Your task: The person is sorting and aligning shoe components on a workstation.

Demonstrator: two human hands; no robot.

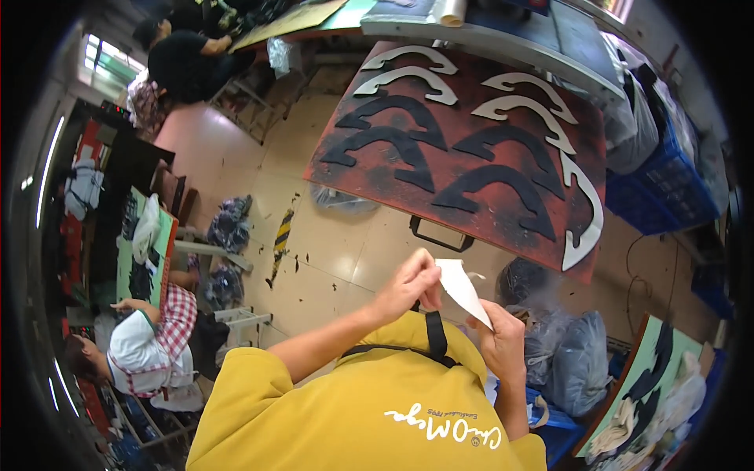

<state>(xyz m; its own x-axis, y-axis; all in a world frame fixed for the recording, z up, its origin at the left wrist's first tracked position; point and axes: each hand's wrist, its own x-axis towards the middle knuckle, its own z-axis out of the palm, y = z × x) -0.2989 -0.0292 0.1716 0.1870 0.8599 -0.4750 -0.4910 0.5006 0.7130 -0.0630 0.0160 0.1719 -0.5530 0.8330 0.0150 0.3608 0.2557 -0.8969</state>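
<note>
In front of my chest a white, flat, pointed piece (463, 290) is stretched between my two hands, with a small thin strip curling off its right edge. My left hand (410, 286) pinches close to its upper left end, fingers bent together. My right hand (503, 336) grips its lower right end between thumb and fingers. Beyond them a red board (377, 188) carries several curved cut-outs: dark ones (503, 192) nearer me, white ones (408, 78) along the far side, and one more white cut-out (583, 208) by the right edge.
A black handle (440, 234) juts from the board's near edge. Blue crates (660, 184) and plastic-wrapped bundles (580, 365) crowd the right. At the left, a co-worker (149, 349) sits by a green-topped table (162, 243); another person (184, 63) is at the far left.
</note>
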